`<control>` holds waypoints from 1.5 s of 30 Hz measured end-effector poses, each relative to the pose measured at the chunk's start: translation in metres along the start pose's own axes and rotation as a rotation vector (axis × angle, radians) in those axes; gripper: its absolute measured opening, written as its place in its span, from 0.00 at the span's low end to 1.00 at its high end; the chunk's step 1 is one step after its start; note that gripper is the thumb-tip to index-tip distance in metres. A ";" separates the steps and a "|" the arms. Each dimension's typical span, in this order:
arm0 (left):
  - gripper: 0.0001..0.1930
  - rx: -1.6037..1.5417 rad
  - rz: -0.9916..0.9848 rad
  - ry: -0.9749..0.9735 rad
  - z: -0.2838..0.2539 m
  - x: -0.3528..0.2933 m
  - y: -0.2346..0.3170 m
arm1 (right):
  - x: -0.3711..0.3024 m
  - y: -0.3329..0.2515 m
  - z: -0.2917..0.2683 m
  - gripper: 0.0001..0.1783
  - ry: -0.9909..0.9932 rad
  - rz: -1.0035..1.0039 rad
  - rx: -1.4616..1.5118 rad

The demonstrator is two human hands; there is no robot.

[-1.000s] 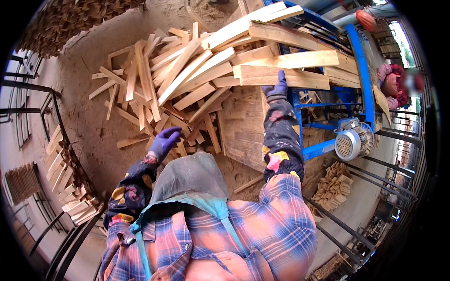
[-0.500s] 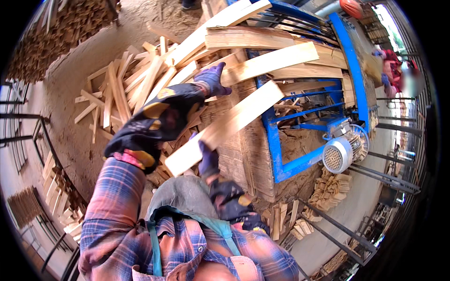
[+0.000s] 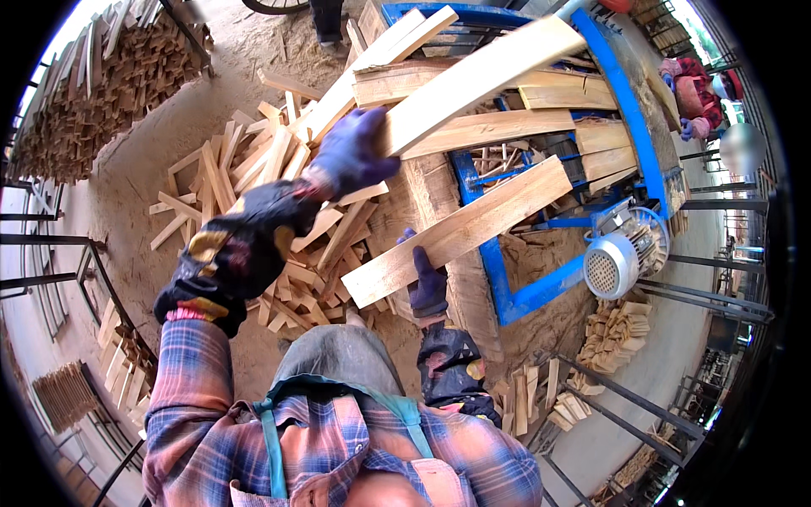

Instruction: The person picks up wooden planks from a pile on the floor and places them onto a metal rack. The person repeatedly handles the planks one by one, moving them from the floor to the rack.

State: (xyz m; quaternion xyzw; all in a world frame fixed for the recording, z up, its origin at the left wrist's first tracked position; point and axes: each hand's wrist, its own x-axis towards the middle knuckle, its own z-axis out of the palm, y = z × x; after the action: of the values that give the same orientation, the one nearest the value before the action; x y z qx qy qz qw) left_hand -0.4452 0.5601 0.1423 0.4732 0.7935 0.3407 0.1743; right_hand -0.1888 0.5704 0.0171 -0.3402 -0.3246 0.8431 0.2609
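Note:
My left hand (image 3: pixel 353 150), in a purple glove, is closed around the near end of a long pale board (image 3: pixel 488 83). That board slants up to the right, above other boards (image 3: pixel 481 131) lying across a blue metal frame (image 3: pixel 494 279). Lower down, my right hand (image 3: pixel 428 283), gloved alike, grips a shorter wooden board (image 3: pixel 469 226) near its left end. Its thumb and fingers wrap the board's edges. The board's far end reaches over the opening in the frame. Between my hands is a thick wooden beam (image 3: pixel 460 291) beside the frame.
A heap of loose wood offcuts (image 3: pixel 228 173) covers the ground at left. An electric motor (image 3: pixel 615 262) sits on the frame's near right corner. A co-worker (image 3: pixel 697 97) in red stands beyond the frame. Stacked wood (image 3: pixel 127 93) rises far left; another person's legs (image 3: pixel 327 19) show at top.
My left hand has closed on a long board and lifted it, swinging its far end up and right. My right hand has shifted right with its board.

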 end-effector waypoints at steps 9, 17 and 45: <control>0.42 0.538 0.002 -0.101 0.093 0.084 -0.006 | -0.024 0.044 0.020 0.30 0.059 0.032 0.052; 0.32 0.364 -0.056 -0.246 -0.003 -0.034 -0.102 | -0.056 0.066 0.018 0.29 0.107 0.139 -0.098; 0.23 -0.023 -1.565 1.707 -0.111 -1.027 -0.288 | -0.298 0.401 0.243 0.28 -0.734 1.140 -0.900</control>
State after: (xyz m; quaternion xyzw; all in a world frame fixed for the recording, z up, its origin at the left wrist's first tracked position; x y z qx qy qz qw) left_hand -0.1888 -0.4670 -0.0299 -0.5331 0.7257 0.3555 -0.2507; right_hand -0.2683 0.0217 -0.0175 -0.2275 -0.4740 0.6931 -0.4931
